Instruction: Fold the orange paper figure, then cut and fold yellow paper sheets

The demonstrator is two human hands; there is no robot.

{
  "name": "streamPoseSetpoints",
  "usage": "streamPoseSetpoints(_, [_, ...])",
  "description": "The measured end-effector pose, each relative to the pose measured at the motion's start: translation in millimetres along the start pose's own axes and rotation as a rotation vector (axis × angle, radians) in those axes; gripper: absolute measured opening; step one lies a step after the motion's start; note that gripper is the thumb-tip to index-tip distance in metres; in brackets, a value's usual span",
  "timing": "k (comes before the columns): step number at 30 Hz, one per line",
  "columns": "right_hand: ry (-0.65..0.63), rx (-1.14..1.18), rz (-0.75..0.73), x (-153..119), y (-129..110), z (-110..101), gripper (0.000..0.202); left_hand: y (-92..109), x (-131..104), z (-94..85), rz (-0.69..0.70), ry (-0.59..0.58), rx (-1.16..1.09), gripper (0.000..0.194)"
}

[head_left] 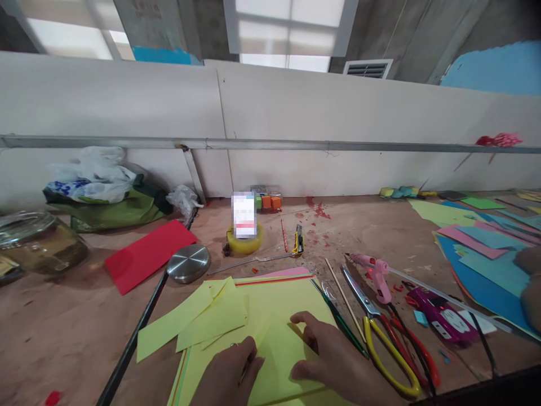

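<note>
My left hand rests low over a stack of pale yellow paper, its fingers curled and thumb close to the index finger. What it pinches, if anything, I cannot make out against the yellow. To its right, my right hand is over the same stack, thumb and index finger apart with nothing visible between them. Cut yellow paper pieces overlap the stack's left side. Beside the right hand lie green-handled tweezers, a thin wooden stick and large scissors with yellow and red handles.
A pink glue gun and a purple device lie right. Behind the stack are a tape roll, a cutter knife and a round metal lid. Red paper and a glass jar stand left. Another person's hand shows far right.
</note>
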State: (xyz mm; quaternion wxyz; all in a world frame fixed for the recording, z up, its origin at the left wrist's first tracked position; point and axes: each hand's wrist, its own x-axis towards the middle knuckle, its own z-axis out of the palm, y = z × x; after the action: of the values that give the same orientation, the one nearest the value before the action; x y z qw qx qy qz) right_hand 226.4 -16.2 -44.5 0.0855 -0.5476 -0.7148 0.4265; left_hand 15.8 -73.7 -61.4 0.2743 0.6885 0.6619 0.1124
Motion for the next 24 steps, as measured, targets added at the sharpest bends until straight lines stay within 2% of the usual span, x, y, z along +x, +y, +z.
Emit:
streamPoseSetpoints(1, [-0.021, 0.053, -0.012, 1, 2, 1, 0.044, -2, -1, 0.6, 0.009, -0.002, 0.002, 0.021])
streamPoseSetpoints(4, [-0.098, 0.19, -0.041, 1, 6, 0, 0.007, -9, -3, -4.5, 0.067, 0.06, -0.011, 0.014])
streamPoseSetpoints(5, [-0.129, 0.238, -0.047, 0, 7, -1, 0.009, -10, -3, -9.2, 0.095, 0.103, -0.027, 0.02])
streamPoseSetpoints(7, [-0.171, 0.326, -0.058, -3, 6, -5, 0.014, -9, -4, -22.8, 0.122, 0.187, -0.071, 0.048])
streamPoseSetpoints(9, [-0.196, 0.397, -0.087, -7, 4, -10, 0.019, -3, -4, -38.5, 0.11, 0.154, -0.133, 0.069])
streamPoseSetpoints(11, [-0.212, 0.423, -0.119, -9, 2, -12, 0.024, 7, 0, -51.5, 0.063, 0.051, -0.224, 0.077])
streamPoseSetpoints(13, [-0.215, 0.416, -0.138, -8, 3, -11, 0.028, 15, 8, -58.0, 0.043, -0.077, -0.301, 0.063])
streamPoseSetpoints(15, [-0.186, 0.358, -0.139, -5, 6, -8, 0.032, 21, 19, -57.2, 0.054, -0.187, -0.382, 0.028])
streamPoseSetpoints(16, [-0.162, 0.315, -0.136, -3, 8, -6, 0.034, 22, 25, -54.6, 0.054, -0.217, -0.439, 0.021])
streamPoseSetpoints(20, [-0.061, 0.122, -0.12, -1, 12, -2, 0.034, 18, 40, -39.3, 0.011, -0.262, -0.649, 0.03])
streamPoseSetpoints(24, [-0.023, 0.036, -0.111, -2, 9, -4, 0.032, 13, 44, -29.7, -0.008, -0.281, -0.694, 0.032])
